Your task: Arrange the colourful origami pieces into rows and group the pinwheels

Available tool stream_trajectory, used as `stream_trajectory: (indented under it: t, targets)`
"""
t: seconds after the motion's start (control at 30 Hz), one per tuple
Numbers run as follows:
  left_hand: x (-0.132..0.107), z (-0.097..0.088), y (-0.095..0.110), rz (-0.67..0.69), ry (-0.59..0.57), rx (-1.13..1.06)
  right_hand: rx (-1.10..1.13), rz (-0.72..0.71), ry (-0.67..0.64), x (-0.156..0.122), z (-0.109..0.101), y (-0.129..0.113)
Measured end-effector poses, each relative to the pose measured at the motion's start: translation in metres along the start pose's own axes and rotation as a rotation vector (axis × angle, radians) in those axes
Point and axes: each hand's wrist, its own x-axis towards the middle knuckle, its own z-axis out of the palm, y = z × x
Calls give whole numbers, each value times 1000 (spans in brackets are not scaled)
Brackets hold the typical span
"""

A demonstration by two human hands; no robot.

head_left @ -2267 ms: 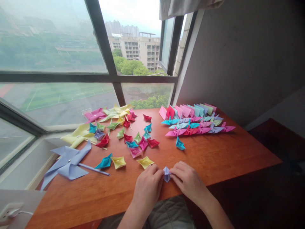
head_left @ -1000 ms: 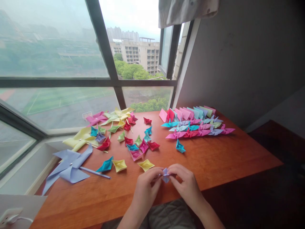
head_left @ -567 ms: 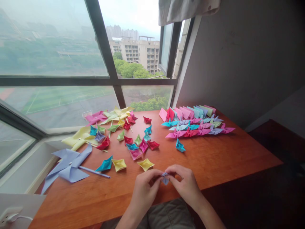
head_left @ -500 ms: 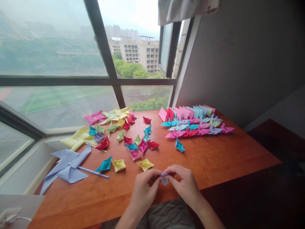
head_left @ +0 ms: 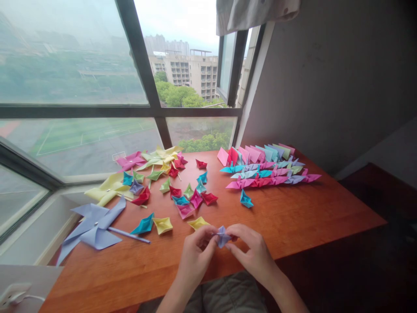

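Note:
A small lavender folded-paper boat is held above the front part of the wooden table. My left hand pinches its left end between thumb and fingers. At the boat's right end, the thumb and fingertips of my right hand close about the tip from above and below. A yellow paper boat lies just beyond my left hand, partly covered by it. Farther off, a blue paper boat stands alone on the table.
Several colourful paper boats spread over the middle of the table. Rows of paper cranes stand at the back right. Paper pinwheels, one lavender, lie along the left side. Windows rise behind the table.
The lavender paper has turned and spread, showing more of its boat shape between my hands. My fingers have shifted to its two ends. The other paper pieces stay put.

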Motion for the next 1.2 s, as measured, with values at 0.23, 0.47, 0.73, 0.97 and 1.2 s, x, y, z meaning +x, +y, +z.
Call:
stream_trajectory:
  t: [0.23, 0.47, 0.73, 0.97, 1.2]
  targets:
    - [-3, -2, 2, 16, -34, -28, -50, -40, 58, 0, 1, -4]
    - [-4, -2, -1, 175, 32, 79, -79, -5, 151, -4, 6, 1]
    - [-1, -3, 4, 249, -32, 234, 12, 71, 56, -3, 8, -2]
    - [-6, 1, 7, 290, -52, 368, -58, 179, 5, -7, 10, -7]
    - [-3, 3, 4, 327, 13, 373, -105, 138, 52, -6, 9, 3]
